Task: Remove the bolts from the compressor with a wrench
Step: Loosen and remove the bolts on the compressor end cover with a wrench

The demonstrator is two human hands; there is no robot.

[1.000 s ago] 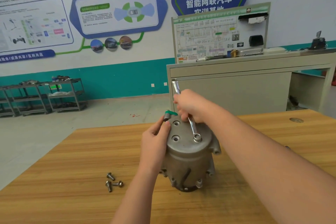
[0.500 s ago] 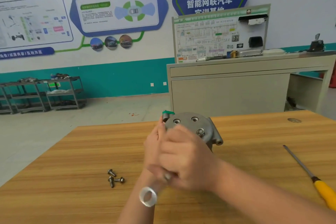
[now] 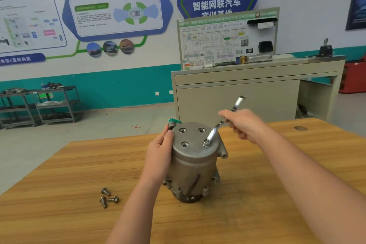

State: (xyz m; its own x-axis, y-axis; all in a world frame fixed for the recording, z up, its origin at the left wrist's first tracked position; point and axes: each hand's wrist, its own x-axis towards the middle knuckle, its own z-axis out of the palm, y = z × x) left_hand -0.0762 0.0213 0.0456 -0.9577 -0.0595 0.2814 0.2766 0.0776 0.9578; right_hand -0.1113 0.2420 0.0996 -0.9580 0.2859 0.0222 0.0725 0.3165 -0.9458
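The compressor (image 3: 195,161) stands upright in the middle of the wooden bench (image 3: 257,194), its flat end facing up. The left hand (image 3: 160,151) wraps around its side at 9 o'clock, probably to stop the body from turning. The right hand (image 3: 242,125) has its grip closed on the shaft of the wrench (image 3: 221,123), whose ring end sits over the last bolt (image 3: 206,142) at 3 o'clock on the top face. The other three holes look empty. Three removed bolts (image 3: 108,197) lie together at 8 o'clock from the compressor, safely apart. Behind the bench are a grey cabinet (image 3: 237,97) at 12 o'clock, metal carts (image 3: 39,105) at 10 o'clock, and wall posters.
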